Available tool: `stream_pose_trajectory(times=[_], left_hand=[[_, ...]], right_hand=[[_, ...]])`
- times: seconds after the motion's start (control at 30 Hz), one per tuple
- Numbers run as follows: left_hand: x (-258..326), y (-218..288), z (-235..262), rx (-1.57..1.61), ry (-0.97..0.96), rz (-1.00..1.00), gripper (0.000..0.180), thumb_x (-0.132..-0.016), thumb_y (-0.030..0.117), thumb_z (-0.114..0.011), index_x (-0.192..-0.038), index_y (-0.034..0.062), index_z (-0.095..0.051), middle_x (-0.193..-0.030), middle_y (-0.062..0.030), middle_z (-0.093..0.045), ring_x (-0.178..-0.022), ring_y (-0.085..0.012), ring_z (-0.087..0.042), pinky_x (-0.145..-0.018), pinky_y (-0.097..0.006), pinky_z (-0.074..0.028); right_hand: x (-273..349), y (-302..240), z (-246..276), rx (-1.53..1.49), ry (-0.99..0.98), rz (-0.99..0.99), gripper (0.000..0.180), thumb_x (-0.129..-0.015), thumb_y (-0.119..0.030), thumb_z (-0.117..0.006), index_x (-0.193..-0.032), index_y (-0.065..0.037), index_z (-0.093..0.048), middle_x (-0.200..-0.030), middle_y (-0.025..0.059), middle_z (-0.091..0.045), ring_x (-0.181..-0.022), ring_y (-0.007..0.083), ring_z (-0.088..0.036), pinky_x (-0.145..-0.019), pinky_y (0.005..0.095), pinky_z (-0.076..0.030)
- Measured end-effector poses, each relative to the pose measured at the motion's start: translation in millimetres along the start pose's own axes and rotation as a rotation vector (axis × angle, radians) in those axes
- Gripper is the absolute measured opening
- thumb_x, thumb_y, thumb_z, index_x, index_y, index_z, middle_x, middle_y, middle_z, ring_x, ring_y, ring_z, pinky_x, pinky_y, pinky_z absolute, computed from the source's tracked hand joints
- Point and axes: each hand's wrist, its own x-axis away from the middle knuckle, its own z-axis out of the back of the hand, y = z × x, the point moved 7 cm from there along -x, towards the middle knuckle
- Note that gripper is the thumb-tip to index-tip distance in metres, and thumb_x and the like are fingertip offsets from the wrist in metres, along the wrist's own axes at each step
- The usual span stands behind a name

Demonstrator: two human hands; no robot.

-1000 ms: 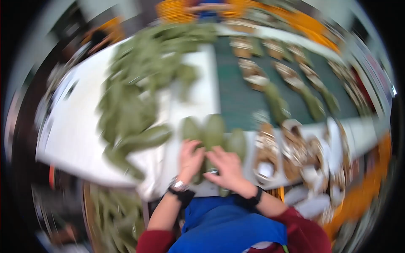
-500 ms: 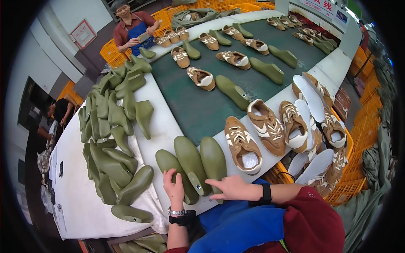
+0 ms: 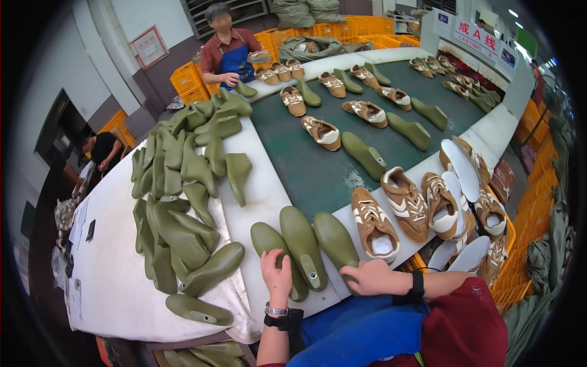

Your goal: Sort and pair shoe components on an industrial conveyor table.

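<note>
Three green shoe lasts lie side by side on the white table edge before me. Against the left last [image 3: 268, 238] rests my left hand [image 3: 277, 275], its fingers apart and curved over the surface without gripping it. The middle last [image 3: 301, 241] shows a metal-ringed hole near its heel and has no hand on it. My right hand [image 3: 372, 276] is closed around the heel end of the right last [image 3: 335, 235], which sits angled away from the other two. Just beyond that hand stands a brown-and-white sneaker [image 3: 374, 223].
A big pile of green lasts [image 3: 177, 183] covers the table's left side. On the green belt [image 3: 287, 177] lie sneakers and lasts in pairs. At right, sneakers and white insoles [image 3: 461, 168] heap over an orange crate [image 3: 513, 278]. A co-worker [image 3: 229, 52] stands at the far end.
My right hand has gone from a pointing finger to a grip on the right last, whose heel end has swung right. The view has tilted up. The co-worker's hands have moved apart.
</note>
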Motion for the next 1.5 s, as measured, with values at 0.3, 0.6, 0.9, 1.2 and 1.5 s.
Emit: stream_pose_trajectory(times=[0.3, 0.6, 0.9, 1.2, 1.5], left_hand=[[-6, 0, 3, 0.006, -0.012, -0.019, 0.021, -0.080, 0.013, -0.061, -0.098, 0.0013, -0.061, -0.104, -0.0148, -0.061, -0.114, -0.0383, -0.047, -0.102, -0.044, -0.033], [-4, 1, 3, -0.008, 0.025, 0.018, 0.022, -0.079, 0.012, -0.062, -0.098, 0.0002, -0.061, -0.104, -0.0157, -0.061, -0.114, -0.0386, -0.047, -0.101, -0.043, -0.035], [-2, 4, 4, -0.027, 0.032, 0.051, 0.020, -0.080, 0.012, -0.062, -0.097, 0.0006, -0.061, -0.105, -0.0154, -0.062, -0.114, -0.0382, -0.047, -0.100, -0.043, -0.036], [-2, -2, 3, -0.024, 0.014, 0.046, 0.020, -0.080, 0.010, -0.062, -0.098, 0.0012, -0.062, -0.104, -0.0149, -0.062, -0.115, -0.0384, -0.048, -0.099, -0.042, -0.037], [-8, -7, -4, 0.003, -0.068, 0.100, 0.020, -0.082, 0.008, -0.060, -0.100, -0.0003, -0.061, -0.109, -0.0162, -0.060, -0.120, -0.0368, -0.045, -0.101, -0.041, -0.034]], right_hand=[[-87, 68, 67, -0.993, -0.015, -0.107, 0.016, -0.084, -0.021, -0.053, -0.100, -0.017, -0.053, -0.079, -0.0045, -0.054, -0.062, 0.0075, -0.049, -0.049, 0.0229, -0.036], [-241, 89, 96, -0.299, 0.054, -0.014, 0.027, -0.080, -0.025, -0.054, -0.106, -0.017, -0.054, -0.093, 0.0053, -0.064, -0.083, 0.0230, -0.062, -0.069, 0.0350, -0.049], [-264, 108, 22, 0.107, -0.329, -0.208, 0.041, -0.083, -0.020, -0.048, -0.124, -0.020, -0.047, -0.118, 0.0136, -0.058, -0.107, 0.0322, -0.056, -0.089, 0.0417, -0.045], [-163, 78, 94, 0.049, -0.163, 0.072, 0.032, -0.081, -0.027, -0.055, -0.106, -0.009, -0.064, -0.098, 0.0156, -0.066, -0.092, 0.0326, -0.062, -0.080, 0.0409, -0.049], [21, 93, 24, 0.090, -0.123, -0.159, 0.029, -0.078, -0.034, -0.061, -0.091, -0.008, -0.064, -0.077, 0.0160, -0.065, -0.075, 0.0347, -0.063, -0.066, 0.0451, -0.051]])
